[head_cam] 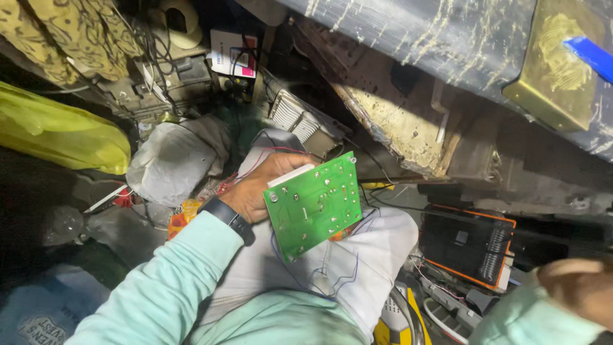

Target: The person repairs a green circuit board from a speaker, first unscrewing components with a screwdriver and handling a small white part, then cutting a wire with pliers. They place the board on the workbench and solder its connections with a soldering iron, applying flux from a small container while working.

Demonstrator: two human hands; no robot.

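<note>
Left hand (258, 185) grips green circuit board (313, 204); right hand (578, 287), blurred, grip perhaps empty.

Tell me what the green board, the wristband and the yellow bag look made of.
Green board, held in the left hand: rigid laminate with glossy green coating, dotted with shiny solder points. Wristband: matte black, probably rubber or silicone. Yellow bag: thin plastic film, crinkled, with a sheen.

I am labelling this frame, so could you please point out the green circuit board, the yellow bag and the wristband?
green circuit board (314, 206): head view, middle of solder side.
yellow bag (60, 131): head view, middle.
wristband (228, 218): head view, strap on left wrist.
</note>
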